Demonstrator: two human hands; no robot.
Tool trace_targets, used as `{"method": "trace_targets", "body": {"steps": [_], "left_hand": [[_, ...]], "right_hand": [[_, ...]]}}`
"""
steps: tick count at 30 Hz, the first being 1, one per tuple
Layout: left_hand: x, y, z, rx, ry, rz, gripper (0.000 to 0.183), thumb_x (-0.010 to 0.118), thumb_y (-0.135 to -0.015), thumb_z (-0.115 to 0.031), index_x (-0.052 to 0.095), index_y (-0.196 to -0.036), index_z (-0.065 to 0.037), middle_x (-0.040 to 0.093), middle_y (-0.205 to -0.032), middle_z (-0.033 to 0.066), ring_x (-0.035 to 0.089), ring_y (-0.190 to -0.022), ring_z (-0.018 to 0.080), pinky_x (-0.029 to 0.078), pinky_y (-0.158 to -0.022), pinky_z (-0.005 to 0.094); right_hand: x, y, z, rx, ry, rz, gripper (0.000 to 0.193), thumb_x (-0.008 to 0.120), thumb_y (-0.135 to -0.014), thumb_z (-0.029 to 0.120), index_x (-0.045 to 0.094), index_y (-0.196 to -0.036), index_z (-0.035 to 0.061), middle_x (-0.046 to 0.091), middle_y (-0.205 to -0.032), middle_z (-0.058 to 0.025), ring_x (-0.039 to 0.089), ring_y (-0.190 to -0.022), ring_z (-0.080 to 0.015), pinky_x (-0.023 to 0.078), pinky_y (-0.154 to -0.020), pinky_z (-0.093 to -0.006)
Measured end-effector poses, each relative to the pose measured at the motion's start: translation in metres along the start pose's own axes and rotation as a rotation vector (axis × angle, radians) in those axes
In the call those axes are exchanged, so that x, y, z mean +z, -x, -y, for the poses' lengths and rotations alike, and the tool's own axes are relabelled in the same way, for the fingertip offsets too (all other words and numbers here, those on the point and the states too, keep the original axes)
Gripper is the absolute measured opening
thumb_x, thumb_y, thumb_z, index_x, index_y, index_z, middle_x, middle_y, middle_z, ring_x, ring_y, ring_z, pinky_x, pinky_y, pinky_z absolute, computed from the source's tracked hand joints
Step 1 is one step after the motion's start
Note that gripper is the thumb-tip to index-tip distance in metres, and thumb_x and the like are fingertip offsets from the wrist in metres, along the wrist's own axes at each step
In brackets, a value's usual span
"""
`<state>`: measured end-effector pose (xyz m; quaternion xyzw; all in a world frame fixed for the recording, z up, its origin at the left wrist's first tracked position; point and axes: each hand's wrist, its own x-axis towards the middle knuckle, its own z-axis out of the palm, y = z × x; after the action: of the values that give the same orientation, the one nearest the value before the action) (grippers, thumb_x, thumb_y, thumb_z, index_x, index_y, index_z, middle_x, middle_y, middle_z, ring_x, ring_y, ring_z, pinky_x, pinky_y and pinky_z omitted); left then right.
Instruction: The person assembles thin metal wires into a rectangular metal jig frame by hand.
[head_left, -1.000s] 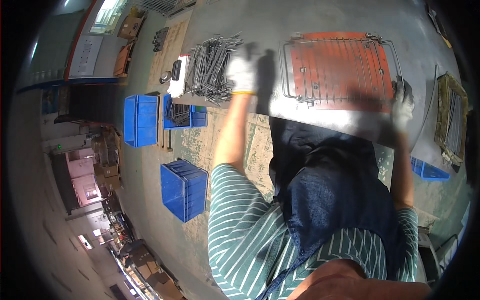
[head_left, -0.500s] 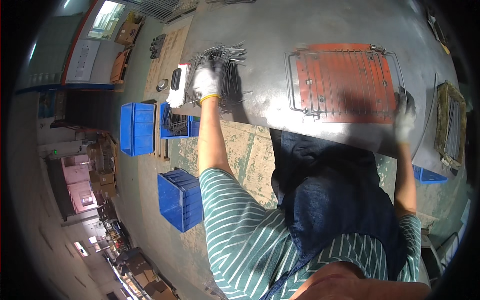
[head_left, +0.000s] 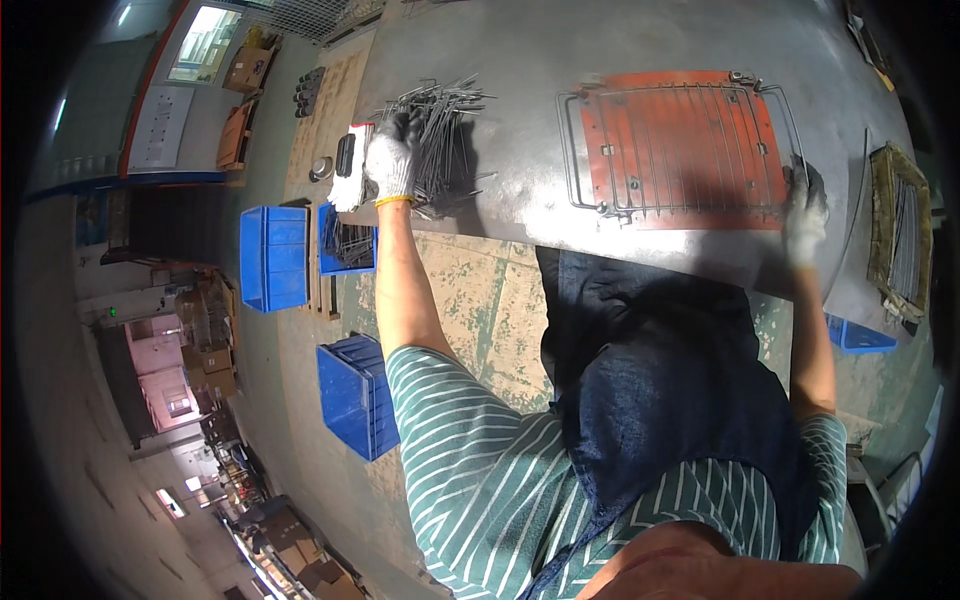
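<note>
My left hand (head_left: 392,162), in a white glove with dark fingertips, is at the left side of a loose pile of thin metal wire rods (head_left: 450,130). Its fingers are bent together, and what they hold, if anything, is hidden among the rods. To the right, a red plate fixture (head_left: 710,165) lies on the metal table. Across it rests a wire rack (head_left: 566,150), a bent outer frame with several parallel wires. My right hand (head_left: 806,215), gloved the same way, closes on the right end of the rack's frame.
White gloves with a black item (head_left: 346,165) lie at the table's (head_left: 520,60) left edge. Blue bins (head_left: 275,258) stand on the floor to the left, one holding dark wire parts. At the far right are a long thin rod (head_left: 860,200) and a wooden tray (head_left: 880,220) of rods.
My left hand has shifted left along the rod pile, to its left side. My right hand stays at the right end of the rack. The whole view has moved slightly.
</note>
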<state>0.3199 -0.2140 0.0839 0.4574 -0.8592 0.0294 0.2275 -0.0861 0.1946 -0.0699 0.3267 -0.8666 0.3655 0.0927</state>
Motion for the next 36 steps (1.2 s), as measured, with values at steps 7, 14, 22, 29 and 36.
{"method": "trace_targets", "body": {"steps": [7, 14, 22, 29, 36], "left_hand": [[-0.001, 0.023, 0.045, -0.414, 0.99, -0.274, 0.012, 0.063, -0.087, -0.009, 0.064, -0.097, -0.001, 0.066, -0.079, 0.0036, 0.056, -0.062, 0.0069, 0.045, -0.057, 0.0198], [0.012, 0.027, 0.033, -0.201, 0.259, 0.235, 0.029, 0.066, -0.082, -0.034, 0.066, -0.096, -0.008, 0.068, -0.086, 0.0145, 0.065, -0.075, 0.0264, 0.051, -0.067, 0.0366], [0.041, 0.037, 0.057, -0.236, 0.135, 0.132, 0.03, 0.061, -0.085, -0.034, 0.063, -0.094, -0.005, 0.067, -0.079, 0.0173, 0.066, -0.07, 0.0316, 0.051, -0.062, 0.0413], [0.038, 0.037, 0.08, -0.781, 1.696, -0.165, 0.018, 0.049, -0.095, -0.015, 0.054, -0.1, 0.002, 0.059, -0.083, 0.011, 0.053, -0.061, 0.0171, 0.044, -0.048, 0.0286], [-0.014, 0.007, -0.042, -0.585, 1.565, -0.009, 0.028, 0.054, -0.094, -0.023, 0.056, -0.103, 0.004, 0.059, -0.085, 0.0122, 0.053, -0.066, 0.0175, 0.045, -0.054, 0.0285]], "right_hand": [[0.009, -0.001, -0.007, -0.282, 0.138, -0.167, 0.034, 0.043, -0.093, 0.011, 0.053, -0.126, 0.0126, 0.057, -0.116, -0.0063, 0.059, -0.071, -0.0163, 0.049, -0.064, -0.032], [-0.005, -0.004, 0.025, 0.073, -0.187, 0.007, 0.031, 0.045, -0.095, 0.015, 0.055, -0.123, 0.0114, 0.058, -0.115, -0.0099, 0.062, -0.073, -0.0151, 0.047, -0.058, -0.0297], [0.01, 0.001, -0.005, -0.301, 0.13, -0.098, 0.039, 0.048, -0.088, 0.005, 0.052, -0.125, 0.0124, 0.053, -0.123, -0.0091, 0.062, -0.088, -0.0214, 0.053, -0.072, -0.0318], [0.01, 0.002, -0.009, 0.012, -0.006, 0.075, 0.041, 0.05, -0.086, 0.003, 0.051, -0.126, 0.0129, 0.051, -0.125, -0.0093, 0.06, -0.097, -0.0242, 0.052, -0.076, -0.0334], [-0.004, 0.002, -0.006, 0.081, -0.023, 0.103, 0.054, 0.052, -0.081, 0.002, 0.046, -0.132, 0.016, 0.049, -0.128, -0.0111, 0.057, -0.102, -0.0283, 0.05, -0.083, -0.0378]]}}
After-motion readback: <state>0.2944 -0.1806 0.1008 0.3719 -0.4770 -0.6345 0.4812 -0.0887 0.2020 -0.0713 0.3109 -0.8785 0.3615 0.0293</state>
